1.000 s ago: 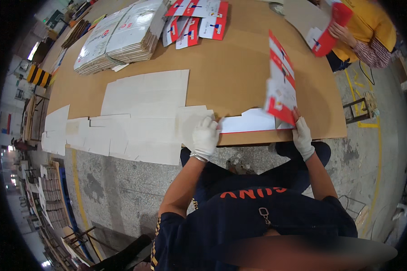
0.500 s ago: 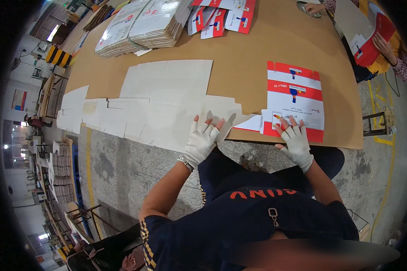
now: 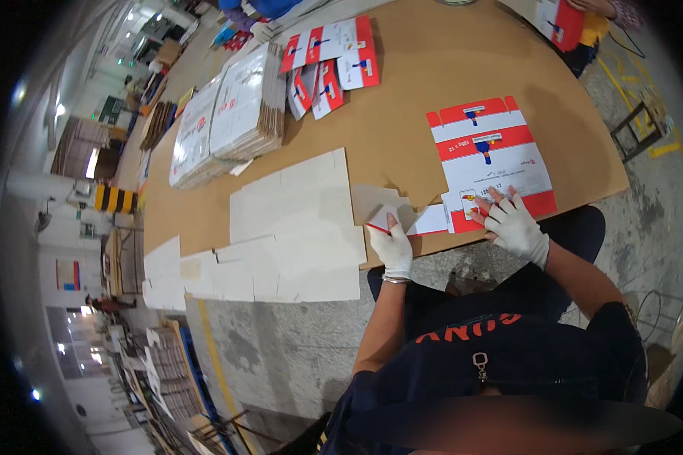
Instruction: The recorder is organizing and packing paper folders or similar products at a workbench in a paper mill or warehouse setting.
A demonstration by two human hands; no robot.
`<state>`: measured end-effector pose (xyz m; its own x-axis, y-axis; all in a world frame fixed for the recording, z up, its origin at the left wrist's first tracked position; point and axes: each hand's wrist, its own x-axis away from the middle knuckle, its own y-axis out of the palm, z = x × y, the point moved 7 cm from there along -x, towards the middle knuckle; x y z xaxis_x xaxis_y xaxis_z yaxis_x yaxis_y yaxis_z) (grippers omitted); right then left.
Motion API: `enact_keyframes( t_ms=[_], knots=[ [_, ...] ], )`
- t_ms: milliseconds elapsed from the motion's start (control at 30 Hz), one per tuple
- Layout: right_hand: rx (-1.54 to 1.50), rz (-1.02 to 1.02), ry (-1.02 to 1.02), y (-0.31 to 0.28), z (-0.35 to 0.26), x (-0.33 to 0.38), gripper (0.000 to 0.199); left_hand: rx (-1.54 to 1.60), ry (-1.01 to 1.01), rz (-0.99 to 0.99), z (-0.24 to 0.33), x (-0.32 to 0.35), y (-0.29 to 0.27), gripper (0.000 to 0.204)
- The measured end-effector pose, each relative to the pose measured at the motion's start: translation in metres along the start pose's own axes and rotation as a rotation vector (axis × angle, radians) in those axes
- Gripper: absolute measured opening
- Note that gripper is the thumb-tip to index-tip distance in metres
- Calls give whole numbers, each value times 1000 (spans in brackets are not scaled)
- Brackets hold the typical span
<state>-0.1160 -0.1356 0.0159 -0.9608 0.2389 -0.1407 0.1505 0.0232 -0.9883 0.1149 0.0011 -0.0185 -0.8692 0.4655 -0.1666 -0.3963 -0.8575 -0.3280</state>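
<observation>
My left hand [image 3: 391, 250], in a white fingerless glove, pinches a small pale cardboard flap [image 3: 391, 215] whose red printed edge shows. That flap is lifted at the table's near edge, beside a large flat cardboard blank [image 3: 292, 205] lying plain side up. To the right, my right hand [image 3: 517, 229], gloved the same way, rests with fingers apart on the lower part of a red and white printed carton blank [image 3: 501, 171]. A narrow printed piece [image 3: 430, 220] lies between the two hands. What is under my right palm is hidden.
A strapped stack of flattened cartons [image 3: 231, 114] stands at the far left of the brown tabletop [image 3: 402, 106]. Loose red and white cartons [image 3: 326, 61] lie beside it. A co-worker's hand [image 3: 593, 7] holds a red carton at the far right. Another co-worker's gloved hand [image 3: 262, 32] is behind the stack.
My view has turned, so the table appears tilted. My left hand has gone from lying open on the plain blank to gripping a flap. My right hand stays on the printed carton.
</observation>
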Motion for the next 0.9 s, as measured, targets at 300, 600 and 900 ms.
enact_keyframes(
  t_ms=[300,600,900],
  knots=[
    [95,9,-27,-7,5,-4,59,-680,803,-711,50,35,51,86],
    [148,25,-27,9,-1,-3,47,-985,658,-648,48,37,64,72],
    [42,28,-81,14,3,1,42,-1029,650,-670,51,39,64,67]
  ],
)
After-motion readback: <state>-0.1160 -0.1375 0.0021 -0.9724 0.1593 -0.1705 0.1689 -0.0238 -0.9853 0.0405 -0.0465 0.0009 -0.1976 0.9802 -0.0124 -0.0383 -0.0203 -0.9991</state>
